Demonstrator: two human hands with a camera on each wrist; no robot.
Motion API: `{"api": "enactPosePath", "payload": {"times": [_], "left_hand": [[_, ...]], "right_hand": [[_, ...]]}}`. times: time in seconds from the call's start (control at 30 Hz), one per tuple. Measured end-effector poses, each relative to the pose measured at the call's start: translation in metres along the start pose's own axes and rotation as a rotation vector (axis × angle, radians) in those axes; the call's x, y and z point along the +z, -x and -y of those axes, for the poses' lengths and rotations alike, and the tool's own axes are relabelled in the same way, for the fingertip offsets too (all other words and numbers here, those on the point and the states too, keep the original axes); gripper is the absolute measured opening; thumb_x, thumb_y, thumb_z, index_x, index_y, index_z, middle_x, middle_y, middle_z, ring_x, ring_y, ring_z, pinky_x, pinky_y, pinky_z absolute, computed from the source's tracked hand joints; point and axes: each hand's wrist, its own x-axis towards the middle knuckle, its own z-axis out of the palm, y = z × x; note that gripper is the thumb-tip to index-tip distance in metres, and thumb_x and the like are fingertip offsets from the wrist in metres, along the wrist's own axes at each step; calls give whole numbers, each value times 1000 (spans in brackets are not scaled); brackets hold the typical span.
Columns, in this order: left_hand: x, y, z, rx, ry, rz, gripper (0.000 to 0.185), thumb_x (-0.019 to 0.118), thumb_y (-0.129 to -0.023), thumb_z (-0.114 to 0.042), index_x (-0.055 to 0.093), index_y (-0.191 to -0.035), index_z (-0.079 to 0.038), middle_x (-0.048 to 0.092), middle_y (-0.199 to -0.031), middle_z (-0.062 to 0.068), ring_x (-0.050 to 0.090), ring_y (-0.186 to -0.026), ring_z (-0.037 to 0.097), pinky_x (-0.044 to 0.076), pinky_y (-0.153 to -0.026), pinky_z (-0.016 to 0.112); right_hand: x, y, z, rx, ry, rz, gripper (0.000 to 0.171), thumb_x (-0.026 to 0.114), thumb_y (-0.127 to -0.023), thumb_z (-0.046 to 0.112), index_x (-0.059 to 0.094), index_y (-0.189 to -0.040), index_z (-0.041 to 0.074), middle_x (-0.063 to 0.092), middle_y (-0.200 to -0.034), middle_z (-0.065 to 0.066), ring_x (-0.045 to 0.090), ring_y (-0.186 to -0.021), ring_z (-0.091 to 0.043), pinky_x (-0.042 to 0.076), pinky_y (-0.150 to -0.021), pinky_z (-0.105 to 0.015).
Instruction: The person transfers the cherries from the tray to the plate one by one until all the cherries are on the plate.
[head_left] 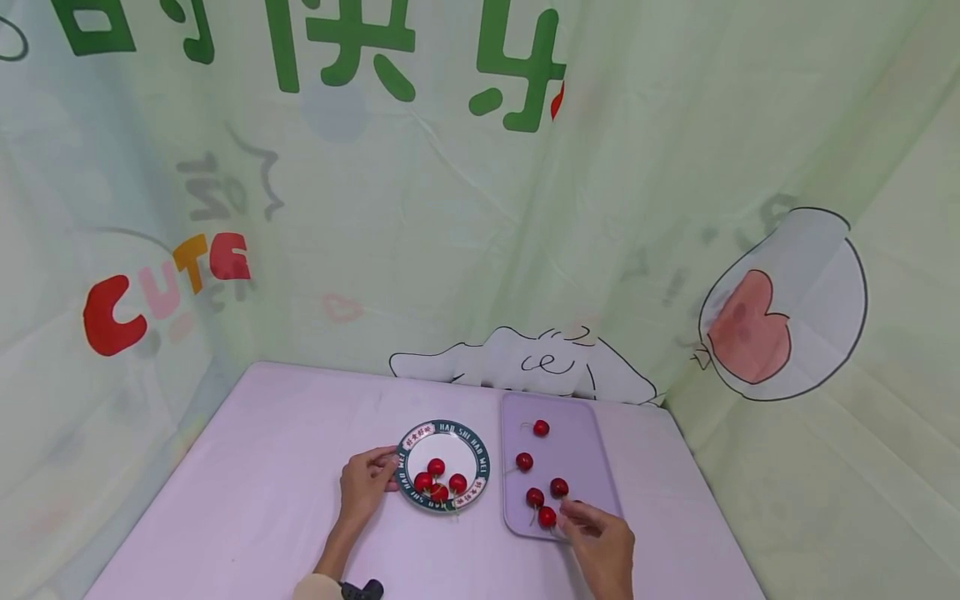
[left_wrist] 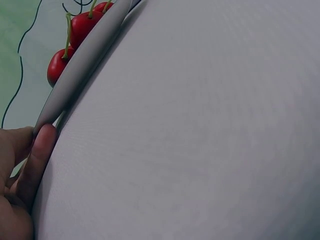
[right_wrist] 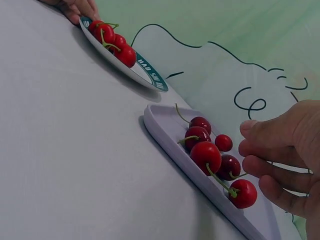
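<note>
At the left rim of a round plate [head_left: 481, 442], my left hand [head_left: 366, 483] pinches the edge, thumb above and a finger [left_wrist: 42, 145] beneath. White in the middle, the plate has a dark green lettered border. Several red cherries [head_left: 457, 482] with green stems lie together on its near half. To the right is a shallow lilac tray [head_left: 570, 442] with several more cherries [right_wrist: 205, 157] spread over it. Above the tray's near right part hovers my right hand [head_left: 603, 546], fingers loosely bent and apart. Nothing shows between those fingers in the right wrist view; a dark cherry is partly hidden behind them.
A pale lilac-white cloth [head_left: 262, 467] covers the table. Behind and at the sides hangs a light green printed curtain [head_left: 450, 208], touching the table's back edge near the tray. A dark strap device [head_left: 363, 590] sits at my left wrist.
</note>
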Motion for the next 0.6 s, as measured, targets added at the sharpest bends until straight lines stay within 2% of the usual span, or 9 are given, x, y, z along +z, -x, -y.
{"api": "enactPosePath", "payload": {"times": [0.2,0.47,0.6], "left_hand": [[1,-1,1,11,-9,-6,27,73,-105,-11,78,-131,-4,75,-95,9,72,-63,10,62,-61,17],[1,0,1,31,-7,-10,26,72,-106,-11,77,-129,0,76,-93,10,72,-62,9,62,-61,17],[1,1,1,21,-2,-12,25,73,-105,-11,78,-128,-2,76,-92,9,72,-61,9,62,-60,17]], "right_hand": [[-3,-1,-5,-14,102,64,25,89,-90,7,86,-115,10,85,-109,-7,75,-101,-21,58,-86,-18],[-6,-2,-13,-41,182,107,39,96,-78,1,87,-114,13,85,-107,-5,74,-104,-24,60,-93,-39],[-7,-1,-15,-5,214,139,40,95,-77,-3,88,-112,15,83,-105,-3,72,-104,-25,61,-94,-46]]}}
